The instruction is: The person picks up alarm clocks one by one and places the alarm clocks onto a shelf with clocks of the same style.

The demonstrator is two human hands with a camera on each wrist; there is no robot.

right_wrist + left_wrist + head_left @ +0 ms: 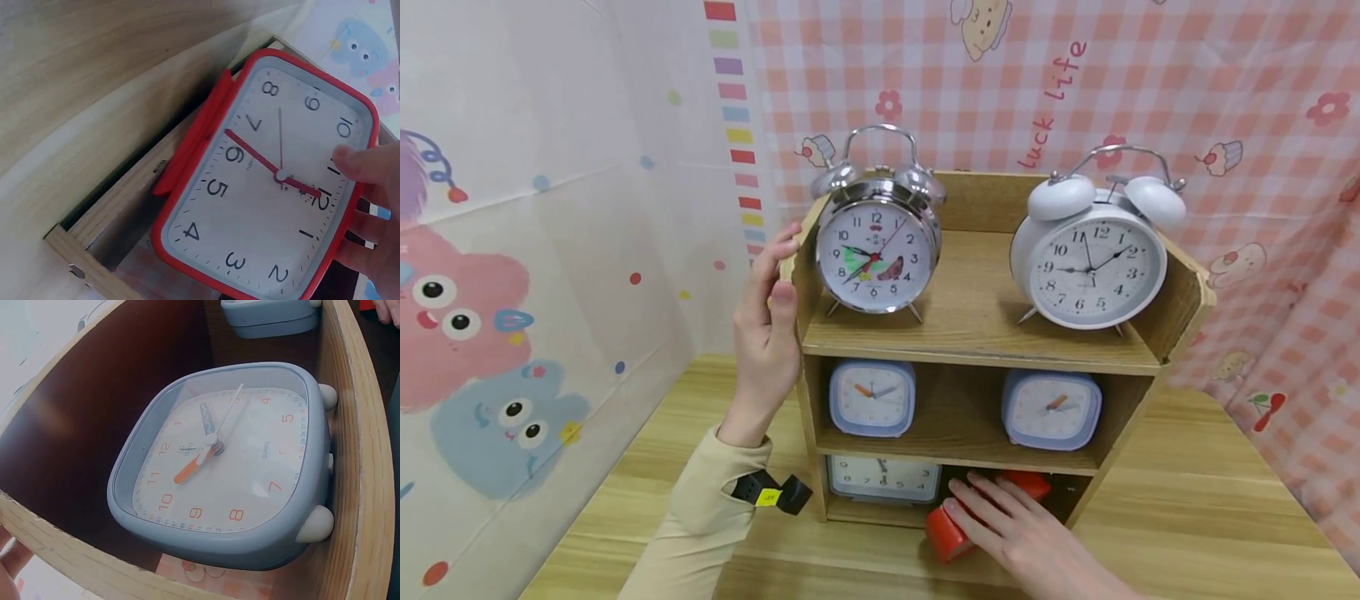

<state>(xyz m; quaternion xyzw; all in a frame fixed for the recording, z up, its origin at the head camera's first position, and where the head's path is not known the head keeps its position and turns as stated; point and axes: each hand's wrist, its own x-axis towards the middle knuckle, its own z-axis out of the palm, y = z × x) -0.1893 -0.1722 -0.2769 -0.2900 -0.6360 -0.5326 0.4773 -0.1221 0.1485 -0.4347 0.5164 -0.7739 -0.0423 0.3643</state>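
Observation:
My right hand [1011, 533] grips a red rectangular alarm clock [281, 178] at the bottom right compartment of a small wooden shelf [977, 361]. The right wrist view shows the thumb on its face near the top edge, fingers behind. This clock is tilted, partly outside the compartment. My left hand [767, 333] rests against the shelf's left side panel, near the top. A light blue clock [219, 456] stands in the middle left compartment beside that hand. Left of the red clock is a grey-framed rectangular clock [883, 477], its upper part hidden by the shelf board.
On top stand a silver twin-bell clock [876, 258] at left and a white twin-bell clock [1097, 271] at right. Another blue clock [1052, 408] occupies the middle right. Wooden table [1210, 500] surrounds the shelf; a checked cloth [970, 100] hangs behind.

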